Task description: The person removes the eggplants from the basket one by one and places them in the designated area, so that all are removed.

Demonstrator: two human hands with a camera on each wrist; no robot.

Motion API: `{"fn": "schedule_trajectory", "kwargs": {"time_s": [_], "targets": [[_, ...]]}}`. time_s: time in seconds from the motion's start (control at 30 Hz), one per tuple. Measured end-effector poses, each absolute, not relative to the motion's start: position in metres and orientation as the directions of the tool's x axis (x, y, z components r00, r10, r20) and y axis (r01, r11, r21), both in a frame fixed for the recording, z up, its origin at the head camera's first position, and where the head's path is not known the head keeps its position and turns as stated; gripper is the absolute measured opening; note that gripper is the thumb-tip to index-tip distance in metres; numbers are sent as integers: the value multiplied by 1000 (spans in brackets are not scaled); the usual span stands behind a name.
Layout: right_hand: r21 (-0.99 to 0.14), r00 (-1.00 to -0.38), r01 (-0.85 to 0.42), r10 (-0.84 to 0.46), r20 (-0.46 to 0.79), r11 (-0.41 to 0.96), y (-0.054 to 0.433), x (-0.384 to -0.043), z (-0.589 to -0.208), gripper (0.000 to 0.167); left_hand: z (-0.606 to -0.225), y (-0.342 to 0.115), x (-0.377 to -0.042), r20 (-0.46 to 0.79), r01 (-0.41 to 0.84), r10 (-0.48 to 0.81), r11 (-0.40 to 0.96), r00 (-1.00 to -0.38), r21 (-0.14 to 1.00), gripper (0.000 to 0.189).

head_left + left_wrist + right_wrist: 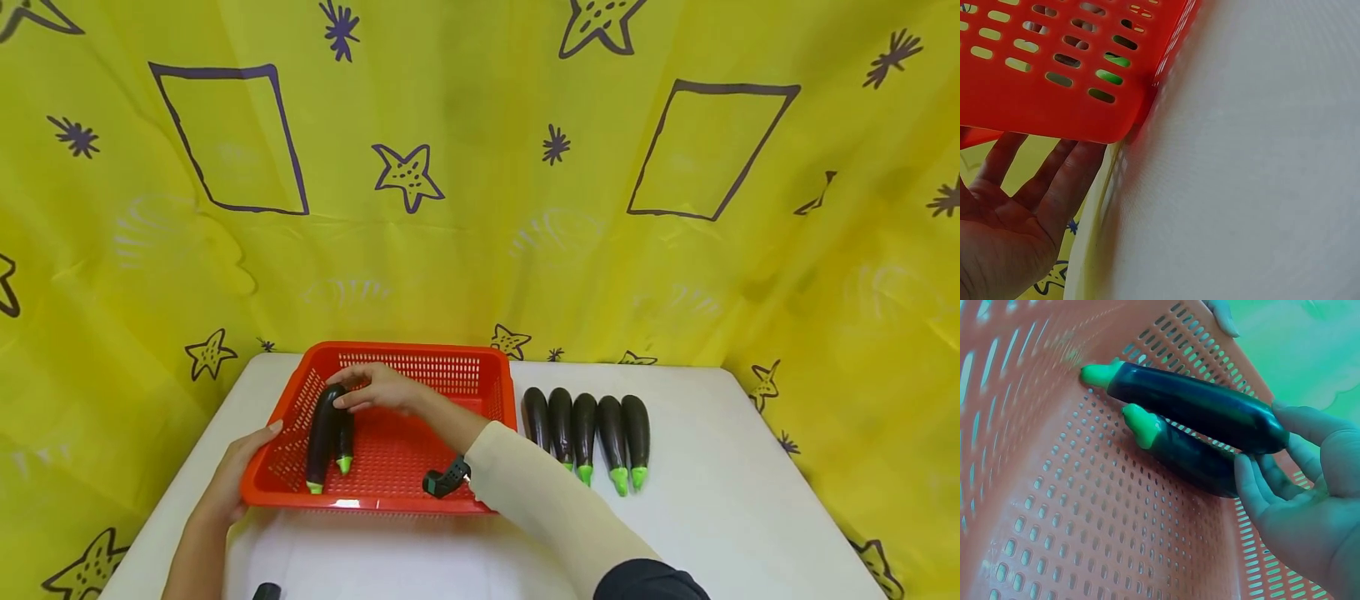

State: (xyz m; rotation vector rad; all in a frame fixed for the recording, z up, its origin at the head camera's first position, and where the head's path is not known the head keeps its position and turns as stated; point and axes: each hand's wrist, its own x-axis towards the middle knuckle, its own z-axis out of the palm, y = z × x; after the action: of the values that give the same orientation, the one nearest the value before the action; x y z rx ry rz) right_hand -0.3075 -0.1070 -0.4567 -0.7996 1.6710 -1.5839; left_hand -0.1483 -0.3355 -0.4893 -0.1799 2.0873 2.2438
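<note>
My right hand (384,388) pinches the rounded dark end of an eggplant (323,437) inside the red plastic basket (405,454). In the right wrist view this eggplant (1197,407) slants with its green stem end (1099,375) near the basket wall. Beside and partly beneath it lies a second eggplant (1188,459) on the basket floor, close to the fingertips. At the basket's left side my left hand (228,471) holds the rim, thumb on top. From the left wrist view, the fingers (1075,172) reach up under the rim, their tips hidden.
Several eggplants (585,429) lie side by side on the white table (720,500), right of the basket, green ends toward me. A yellow patterned curtain (480,250) hangs behind and around the table. A small dark object (267,592) shows at the bottom edge.
</note>
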Motion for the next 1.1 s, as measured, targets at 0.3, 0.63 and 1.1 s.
{"fn": "schedule_trajectory", "kwargs": {"time_s": [0.3, 0.63, 1.1], "targets": [[-992, -518, 100, -848, -115, 74, -109, -303, -458, 43, -491, -335, -147, -130, -127, -27, -78, -991, 989, 45], [-990, -476, 103, -869, -134, 96, -108, -301, -461, 38, -491, -338, -149, -122, -121, 0, -96, -993, 988, 37], [-985, -521, 142, -838, -161, 101, -109, -300, -461, 36, -491, -339, -150, -123, -123, 5, -90, -992, 988, 42]]}}
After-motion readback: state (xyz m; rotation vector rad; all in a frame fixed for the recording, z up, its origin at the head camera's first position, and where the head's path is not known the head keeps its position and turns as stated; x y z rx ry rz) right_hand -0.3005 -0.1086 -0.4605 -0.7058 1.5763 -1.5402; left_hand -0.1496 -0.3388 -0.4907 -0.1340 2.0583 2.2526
